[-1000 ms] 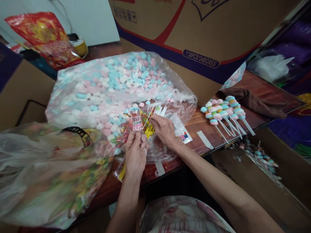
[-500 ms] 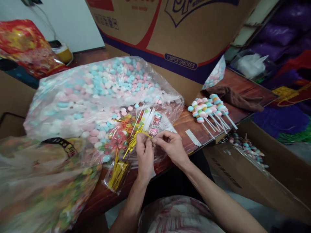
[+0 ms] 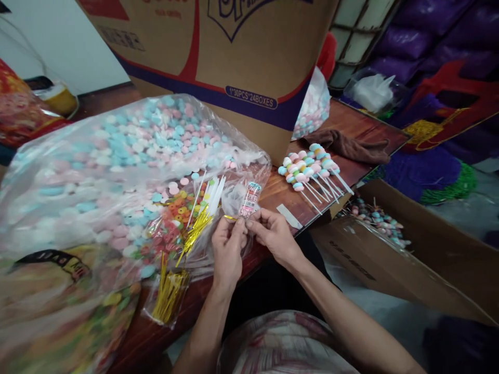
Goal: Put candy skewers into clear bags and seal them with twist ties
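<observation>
My left hand [image 3: 229,248] and my right hand [image 3: 276,236] meet above the table's front edge, fingertips pinched close together. A gold twist tie [image 3: 231,217] sticks out from the left fingers. What the right fingertips pinch is too small to make out. Just beyond them lies a small clear packet with a red and white printed label [image 3: 250,197]. Left of the hands are loose gold ties [image 3: 195,234], white sticks [image 3: 215,195] and ring-shaped candies [image 3: 182,209]. A large clear bag of pastel candies [image 3: 156,135] spreads behind these.
Candy skewers on white sticks [image 3: 312,169] lie at the right, near a brown cloth [image 3: 351,148] and a white strip [image 3: 289,216]. A large carton [image 3: 249,67] stands behind. An open box [image 3: 362,259] holds more skewers. A packet of gold ties [image 3: 169,296] sits front left.
The view has turned to the right, so the table items appear farther left. Both hands remain together, fingertips pinched, with the gold tie still at the left fingers.
</observation>
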Available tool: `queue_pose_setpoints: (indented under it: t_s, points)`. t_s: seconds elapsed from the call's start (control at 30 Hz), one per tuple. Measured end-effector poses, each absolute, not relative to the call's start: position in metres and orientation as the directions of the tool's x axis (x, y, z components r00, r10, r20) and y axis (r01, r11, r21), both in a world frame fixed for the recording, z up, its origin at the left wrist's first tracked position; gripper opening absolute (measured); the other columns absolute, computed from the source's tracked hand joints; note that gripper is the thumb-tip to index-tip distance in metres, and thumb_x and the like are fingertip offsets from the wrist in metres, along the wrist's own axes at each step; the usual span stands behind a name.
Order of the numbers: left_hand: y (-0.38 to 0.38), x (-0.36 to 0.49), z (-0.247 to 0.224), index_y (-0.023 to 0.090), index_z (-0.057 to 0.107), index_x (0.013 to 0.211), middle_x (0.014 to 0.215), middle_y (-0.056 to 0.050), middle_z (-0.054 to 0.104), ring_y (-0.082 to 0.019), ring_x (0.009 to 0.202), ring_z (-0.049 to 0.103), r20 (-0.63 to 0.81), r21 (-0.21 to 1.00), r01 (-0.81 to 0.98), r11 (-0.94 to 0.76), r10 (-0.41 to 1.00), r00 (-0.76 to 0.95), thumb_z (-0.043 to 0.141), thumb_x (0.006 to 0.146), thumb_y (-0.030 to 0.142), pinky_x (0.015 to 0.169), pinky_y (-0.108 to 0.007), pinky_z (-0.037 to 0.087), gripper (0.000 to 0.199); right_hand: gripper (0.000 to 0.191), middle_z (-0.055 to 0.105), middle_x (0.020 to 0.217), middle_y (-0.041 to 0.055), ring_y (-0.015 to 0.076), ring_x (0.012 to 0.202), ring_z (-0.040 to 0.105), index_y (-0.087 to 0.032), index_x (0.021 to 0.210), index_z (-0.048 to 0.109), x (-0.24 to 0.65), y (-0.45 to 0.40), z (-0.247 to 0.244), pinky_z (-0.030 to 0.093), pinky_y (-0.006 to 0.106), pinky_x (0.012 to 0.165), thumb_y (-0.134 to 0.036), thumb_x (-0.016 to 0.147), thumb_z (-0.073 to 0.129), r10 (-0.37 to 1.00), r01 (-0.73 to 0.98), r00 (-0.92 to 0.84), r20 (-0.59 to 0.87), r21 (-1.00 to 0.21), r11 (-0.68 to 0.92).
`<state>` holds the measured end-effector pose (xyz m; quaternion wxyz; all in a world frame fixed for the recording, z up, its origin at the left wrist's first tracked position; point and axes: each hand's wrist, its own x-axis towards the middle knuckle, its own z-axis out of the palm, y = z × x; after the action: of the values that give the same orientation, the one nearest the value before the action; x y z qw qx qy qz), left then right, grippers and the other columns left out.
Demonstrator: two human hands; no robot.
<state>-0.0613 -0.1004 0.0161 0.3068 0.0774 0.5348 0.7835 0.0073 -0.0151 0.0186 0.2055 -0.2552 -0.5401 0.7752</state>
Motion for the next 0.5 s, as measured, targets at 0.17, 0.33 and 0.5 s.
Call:
queue_pose_setpoints:
  t_s: [0.17,0.33,0.5]
  points:
    - [-0.091,-0.062,0.026,0.013,0.056,0.076,0.058,0.006,0.045,0.0,0.043,0.026,-0.403,0.71,-0.663,-0.235,0.638,-0.657,0.071,0.084,0.02,0.04,-0.012,0.02,0.018,0.029,0.051,0.074,-0.0015,0.0136,0.061,0.042,-0.021,0.081,0.053,0.017,-0.011,0.009,0.037,0.025,0.057,-0.046,0.092,0.063,0.618,-0.096,-0.785,-0.037,-0.979,-0.18]
    - [-0.091,-0.067,0.042,0.013,0.049,0.07,0.051,0.01,0.031,-0.001,0.039,0.014,-0.604,0.349,-0.937,-0.016,0.761,-0.238,0.055,0.091,0.011,0.036,-0.013,0.012,0.021,0.026,0.049,0.088,0.002,0.0178,0.08,0.048,-0.021,0.082,0.051,0.03,0.01,0.013,0.041,0.029,0.074,-0.041,0.096,0.059,0.521,-0.195,-0.839,0.158,-0.981,-0.018]
    - [-0.088,-0.052,0.034,0.016,0.054,0.084,0.055,0.008,0.042,-0.004,0.043,0.027,-0.474,0.704,-0.709,-0.04,0.717,-0.511,0.073,0.083,0.028,0.04,-0.014,0.02,0.022,0.017,0.046,0.08,-0.0003,0.0173,0.073,0.045,-0.022,0.084,0.043,0.038,0.012,0.018,0.039,0.029,0.07,-0.029,0.098,0.05,0.522,-0.091,-0.826,0.214,-0.964,0.251]
